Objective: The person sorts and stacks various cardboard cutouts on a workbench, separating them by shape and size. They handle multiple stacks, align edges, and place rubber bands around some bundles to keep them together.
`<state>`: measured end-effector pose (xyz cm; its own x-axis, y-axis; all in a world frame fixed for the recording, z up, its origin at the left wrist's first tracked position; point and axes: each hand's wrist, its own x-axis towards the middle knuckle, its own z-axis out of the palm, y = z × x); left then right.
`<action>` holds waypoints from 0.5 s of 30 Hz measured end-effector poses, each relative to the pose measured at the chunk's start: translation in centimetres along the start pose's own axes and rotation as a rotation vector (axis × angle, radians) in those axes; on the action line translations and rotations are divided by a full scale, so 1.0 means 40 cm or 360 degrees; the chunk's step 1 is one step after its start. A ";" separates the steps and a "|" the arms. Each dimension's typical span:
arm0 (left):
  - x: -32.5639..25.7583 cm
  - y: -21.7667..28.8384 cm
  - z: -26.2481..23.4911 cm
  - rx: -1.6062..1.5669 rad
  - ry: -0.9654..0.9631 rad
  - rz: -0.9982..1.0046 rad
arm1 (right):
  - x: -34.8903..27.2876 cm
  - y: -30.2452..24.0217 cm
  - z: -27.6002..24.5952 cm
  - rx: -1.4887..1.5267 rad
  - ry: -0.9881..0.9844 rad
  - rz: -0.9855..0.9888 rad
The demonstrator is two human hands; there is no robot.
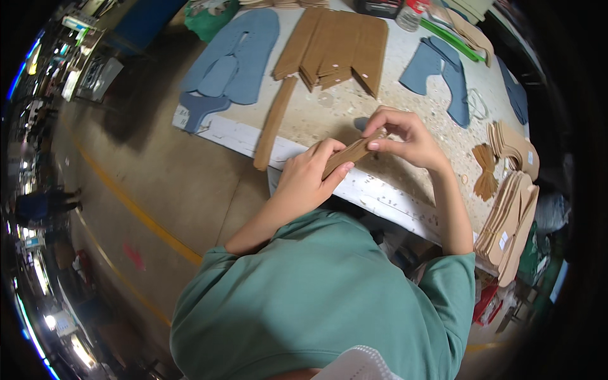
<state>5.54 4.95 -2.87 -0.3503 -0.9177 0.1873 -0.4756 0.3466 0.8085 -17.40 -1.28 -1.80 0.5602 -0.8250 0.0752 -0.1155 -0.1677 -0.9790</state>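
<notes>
Holding brown strips (352,152) above near edge of counter (303,121), clasped in half-closed left hand (305,172) and pinched at far end by right hand (413,138), seemingly evening them up, likely needing light pressure next.

On our pale, speckled worktop (304,117), upper centre, we see flat brown notched panels (345,47) between flat blue pieces (261,50).

Speckled table (316,120), white front edge (392,212). Brown floor (212,174) past table's left corner, yellow line (147,221) across it. Bright lights (50,322) beyond line.
</notes>
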 end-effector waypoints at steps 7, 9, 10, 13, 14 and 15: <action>0.050 -0.049 0.164 0.0706 -0.0017 0.0362 | -0.168 0.135 -0.042 -0.1279 0.0436 -0.0021; 0.056 -0.054 0.183 0.0690 -0.0032 0.0357 | -0.199 0.148 -0.037 -0.1733 0.0342 0.0274; 0.058 -0.054 0.189 0.0676 -0.0013 0.0376 | -0.203 0.154 -0.028 -0.1793 0.0361 0.0234; 0.070 -0.048 0.203 0.0633 0.0016 0.0406 | -0.198 0.159 -0.002 -0.1897 0.0304 0.0204; 0.073 -0.047 0.206 0.0618 0.0020 0.0410 | -0.194 0.157 0.005 -0.1833 0.0272 0.0178; 0.076 -0.046 0.208 0.0598 0.0013 0.0406 | -0.189 0.154 0.013 -0.1769 0.0239 0.0151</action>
<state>-1.38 3.15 -8.42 -0.4886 -0.7948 0.3600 -0.6353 0.6069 0.4776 -21.91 4.19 -8.49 0.4142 -0.9041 0.1049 -0.8614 -0.4266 -0.2755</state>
